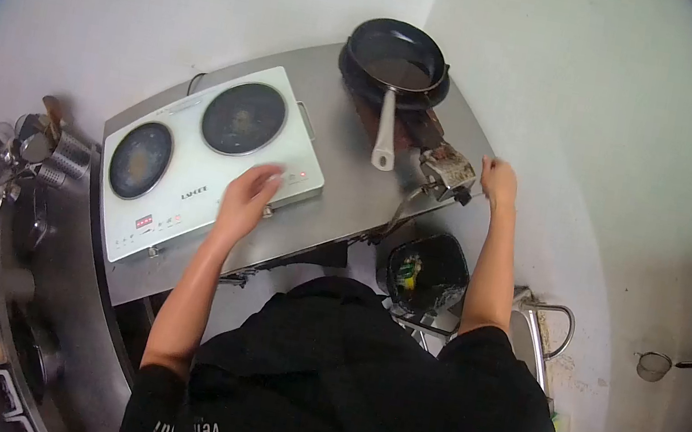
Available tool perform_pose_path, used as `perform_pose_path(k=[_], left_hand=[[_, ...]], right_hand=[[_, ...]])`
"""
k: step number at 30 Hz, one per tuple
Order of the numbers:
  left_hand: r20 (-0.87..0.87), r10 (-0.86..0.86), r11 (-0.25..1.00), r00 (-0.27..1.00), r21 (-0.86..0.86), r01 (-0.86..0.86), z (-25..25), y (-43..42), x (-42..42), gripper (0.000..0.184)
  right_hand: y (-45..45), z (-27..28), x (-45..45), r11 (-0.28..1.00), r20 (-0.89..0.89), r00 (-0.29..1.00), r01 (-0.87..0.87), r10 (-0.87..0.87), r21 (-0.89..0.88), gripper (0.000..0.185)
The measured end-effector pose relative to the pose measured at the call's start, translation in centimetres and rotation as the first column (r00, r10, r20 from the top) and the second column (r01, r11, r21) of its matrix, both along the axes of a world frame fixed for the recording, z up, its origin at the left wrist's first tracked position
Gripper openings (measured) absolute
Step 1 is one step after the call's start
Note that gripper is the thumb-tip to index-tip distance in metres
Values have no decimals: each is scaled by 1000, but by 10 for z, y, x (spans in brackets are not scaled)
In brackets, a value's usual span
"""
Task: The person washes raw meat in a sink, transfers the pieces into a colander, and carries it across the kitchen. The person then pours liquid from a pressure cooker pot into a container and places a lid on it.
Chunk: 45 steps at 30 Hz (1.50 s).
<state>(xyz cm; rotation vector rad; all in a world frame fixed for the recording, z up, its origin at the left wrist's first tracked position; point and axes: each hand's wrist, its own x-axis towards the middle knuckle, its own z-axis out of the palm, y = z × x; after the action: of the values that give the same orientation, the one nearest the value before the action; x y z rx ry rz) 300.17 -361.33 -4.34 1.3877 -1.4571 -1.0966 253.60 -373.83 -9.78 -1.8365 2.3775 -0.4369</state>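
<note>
A white two-plate electric cooktop (193,159) lies on the steel counter to my left. Over its front right control panel, near a small red light, is my left hand (247,194), with loosely bent fingers apart and nothing visible in them. My right hand (499,183) is at the counter's right edge, fingers curled closed; whatever is inside them, if anything, is hidden. Just left of it stands a rusty, stained gas burner (447,170) with a hose at its front. On the burner's back part rests a dark frying pan (398,56), its light handle pointing towards me, stacked on another dark pan.
Below the counter's front edge stands a black bin (427,273) with rubbish in it. A tap (561,324) and sink are at lower right. Metal utensil holders (71,154) stand at far left. A small strainer (655,366) hangs on the right wall.
</note>
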Motion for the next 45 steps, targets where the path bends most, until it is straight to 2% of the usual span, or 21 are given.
perform_pose_path(k=[2, 4, 5, 6, 7, 8, 9, 10, 12, 14, 17, 21, 23, 27, 28, 29, 31, 32, 34, 43, 45], left_hand=[[-4, -80, 997, 997, 3, 80, -7, -59, -58, 45], [-86, -54, 964, 995, 255, 75, -11, -106, -104, 69], [-184, 65, 929, 981, 371, 8, -19, -124, -127, 68], [-324, 69, 898, 943, 432, 83, -47, -151, -140, 67], [-321, 109, 900, 941, 434, 44, -47, -160, -158, 65], [-467, 76, 874, 881, 457, 167, -56, -172, -170, 50], [-456, 105, 877, 884, 462, 134, -57, -177, -178, 50], [-501, 157, 839, 851, 523, 153, -57, -180, -187, 39], [-543, 220, 803, 811, 573, 166, -58, -178, -192, 29], [-563, 116, 840, 819, 496, 222, -58, -175, -194, 23], [-533, 39, 869, 845, 435, 234, -45, -169, -190, 25], [-436, -32, 883, 900, 409, 230, -24, -161, -184, 26], [-571, -21, 880, 821, 379, 286, -23, -157, -179, 25], [-567, 3, 897, 823, 366, 249, 17, -138, -161, 23], [-498, 39, 902, 866, 391, 184, 38, -130, -156, 22], [-425, 75, 905, 902, 409, 117, 50, -124, -146, 21], [-436, 92, 898, 895, 425, 115, 36, -125, -114, 25], [-424, 94, 907, 901, 410, 98, 41, -118, -104, 25], [-412, 98, 914, 906, 397, 82, 50, -105, -88, 25], [-336, 356, 876, 872, 445, -187, 22, -50, -28, 22], [-357, 353, 878, 865, 446, -174, 6, -43, -18, 22]], right_hand=[[13, -62, -45, 988, 203, 979, -32, 1, 151, 47], [38, -84, -54, 936, 625, 749, -18, -220, 351, 57], [48, -82, -53, 909, 741, 611, -78, -280, 409, 59], [53, -85, -47, 904, 805, 512, -117, -299, 410, 60], [56, -87, -45, 899, 854, 405, -146, -326, 413, 61], [56, -87, -42, 890, 858, 406, -187, -315, 415, 61], [56, -87, -39, 894, 907, 261, -222, -329, 389, 62], [57, -88, -37, 899, 932, 111, -245, -345, 362, 63], [55, -94, -39, 897, 938, 126, -277, -322, 345, 65], [52, -93, -40, 896, 944, 143, -301, -296, 327, 66], [51, -87, -40, 880, 934, 120, -314, -335, 356, 67], [46, -78, -50, 778, 898, 128, -459, -421, 429, 66], [45, -83, -54, 744, 886, 137, -495, -443, 449, 65], [44, -100, -55, 765, 849, -35, -454, -527, 457, 56], [45, -102, -53, 767, 817, -113, -436, -566, 471, 52], [45, -107, -52, 768, 816, -116, -434, -566, 471, 52], [45, -114, -50, 786, 654, -461, -493, -600, 373, 42], [44, -114, -49, 788, 655, -461, -490, -598, 374, 42], [43, -115, -46, 801, 521, -609, -485, -598, 352, 39], [38, -120, -51, 790, 619, -506, -493, -601, 365, 39], [37, -117, -52, 774, 609, -490, -500, -623, 389, 39]])
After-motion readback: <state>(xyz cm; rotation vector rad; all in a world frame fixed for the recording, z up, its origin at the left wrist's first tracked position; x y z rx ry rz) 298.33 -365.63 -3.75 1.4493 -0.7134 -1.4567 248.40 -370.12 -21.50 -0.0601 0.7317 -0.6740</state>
